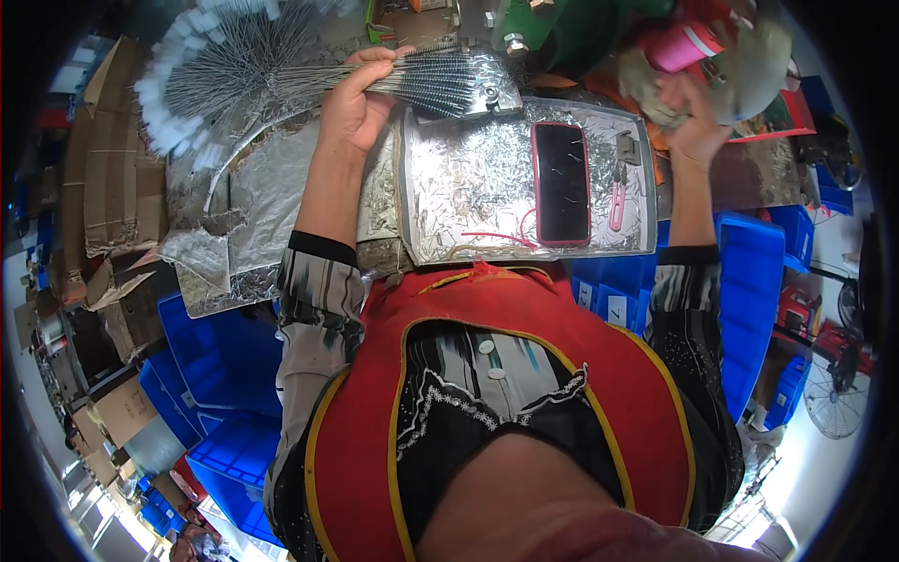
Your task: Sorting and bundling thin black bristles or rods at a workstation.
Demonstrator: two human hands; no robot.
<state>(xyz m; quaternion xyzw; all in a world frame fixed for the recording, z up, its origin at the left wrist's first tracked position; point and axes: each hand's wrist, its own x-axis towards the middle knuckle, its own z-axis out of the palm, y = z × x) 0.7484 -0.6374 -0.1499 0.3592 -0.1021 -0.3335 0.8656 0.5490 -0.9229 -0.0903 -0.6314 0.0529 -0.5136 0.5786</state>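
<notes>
My left hand (361,98) is closed around a bundle of thin twisted-wire brushes (435,80). Their dark bristled ends point right, and the bare wire stems run left past my wrist. Behind those stems, a large fanned heap of wire pieces with white tips (201,89) fills the upper left. At the upper right, my right hand (695,120) is smeared by motion beside a greyish cloth-like bundle (646,89); whether its fingers grip that bundle is unclear. Just above it is a pink cylinder with a red rim (688,47).
A shallow metal tray (459,178) strewn with wire clippings holds a red-cased phone (562,184) and pink-handled cutters (618,197). Green machinery with bolts (534,28) stands behind it. Blue bins (746,309) flank me, cardboard boxes (122,159) stand left, and a fan (836,389) right.
</notes>
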